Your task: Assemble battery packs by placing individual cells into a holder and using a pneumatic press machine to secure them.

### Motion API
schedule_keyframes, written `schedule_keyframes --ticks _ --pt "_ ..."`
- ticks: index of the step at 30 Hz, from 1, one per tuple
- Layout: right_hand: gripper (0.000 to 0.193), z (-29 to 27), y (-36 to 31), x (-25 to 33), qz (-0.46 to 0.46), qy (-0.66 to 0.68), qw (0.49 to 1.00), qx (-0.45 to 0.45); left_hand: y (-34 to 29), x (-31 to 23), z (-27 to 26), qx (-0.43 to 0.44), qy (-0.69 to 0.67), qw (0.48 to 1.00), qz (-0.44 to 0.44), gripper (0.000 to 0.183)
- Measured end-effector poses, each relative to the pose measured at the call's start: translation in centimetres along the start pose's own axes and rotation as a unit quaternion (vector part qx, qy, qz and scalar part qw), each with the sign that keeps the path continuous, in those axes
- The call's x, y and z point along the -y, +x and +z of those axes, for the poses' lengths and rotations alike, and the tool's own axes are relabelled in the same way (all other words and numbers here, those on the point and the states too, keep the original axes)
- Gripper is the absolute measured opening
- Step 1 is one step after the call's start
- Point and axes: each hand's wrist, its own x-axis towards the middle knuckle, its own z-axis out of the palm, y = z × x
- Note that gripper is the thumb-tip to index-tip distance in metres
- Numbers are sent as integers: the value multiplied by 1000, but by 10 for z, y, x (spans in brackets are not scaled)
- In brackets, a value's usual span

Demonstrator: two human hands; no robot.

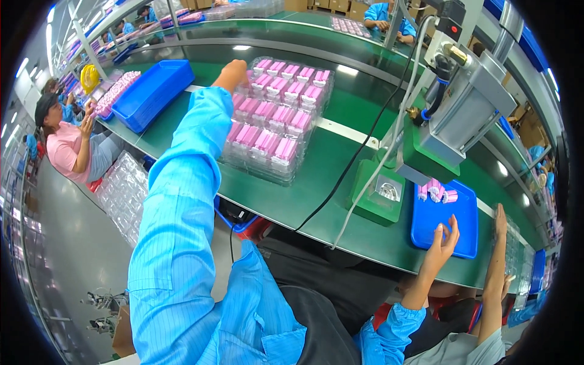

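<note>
My left hand (234,74), at the end of a stretched-out blue sleeve, is at the far left corner of a clear plastic blister tray (286,177). Rows of pink pieces with white ends (263,141) fill the tray's pockets. That hand's fingers are turned away, so what they hold, if anything, is hidden. My right hand (439,246) is held over the near edge of a shallow blue tray (459,225), fingers apart and nothing in them. A few loose pink pieces (435,191) lie at the far end of the blue tray.
A pneumatic press (465,109) with a green base block (377,194) stands between the trays. A black cable (340,182) crosses the green belt. Stacked blue trays (152,94) sit far left. Another person's bare arm (494,274) reaches in at right; a seated person (76,137) is at left.
</note>
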Motion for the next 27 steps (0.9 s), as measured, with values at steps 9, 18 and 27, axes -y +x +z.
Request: schedule_keyframes --ticks 9,18,27 --pt "42 8 5 10 -20 -21 1000 -7 -102 -125 -43 -277 -188 911 241 21" --pt "42 50 -7 41 -76 86 991 69 -260 -284 0 139 -599 739 277 39" --pt "34 77 14 49 -124 87 977 148 -271 -335 6 133 -513 786 319 36"
